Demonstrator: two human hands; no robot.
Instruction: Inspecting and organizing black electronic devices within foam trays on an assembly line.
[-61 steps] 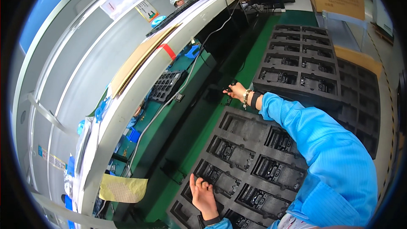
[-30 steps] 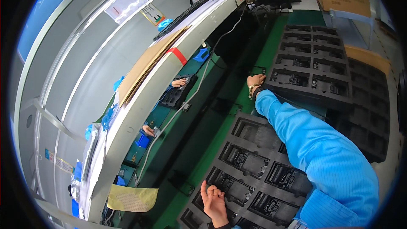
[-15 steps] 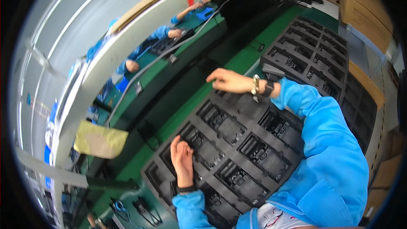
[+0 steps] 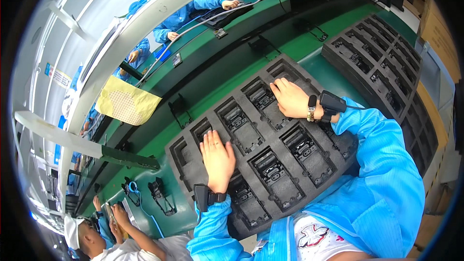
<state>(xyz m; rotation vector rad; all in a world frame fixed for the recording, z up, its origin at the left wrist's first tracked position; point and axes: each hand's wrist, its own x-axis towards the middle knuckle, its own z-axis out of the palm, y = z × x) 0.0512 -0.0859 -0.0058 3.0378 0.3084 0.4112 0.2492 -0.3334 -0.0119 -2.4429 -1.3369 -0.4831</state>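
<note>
Right hand (image 4: 291, 98) now farther in over black foam tray (image 4: 271, 141), fingers loosely bent, grip unclear; left hand (image 4: 217, 160) uncurled, empty; tray's long axis lower-left to upper-right.

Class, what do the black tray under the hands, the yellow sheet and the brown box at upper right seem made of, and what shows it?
Black tray: probably dense foam; matte, faintly grainy, with thick walls.
Yellow sheet: paper or thin cloth, I cannot tell which; dull, thin, with wavy edges.
Brown box: likely cardboard; dull tan, flat panels.
</note>
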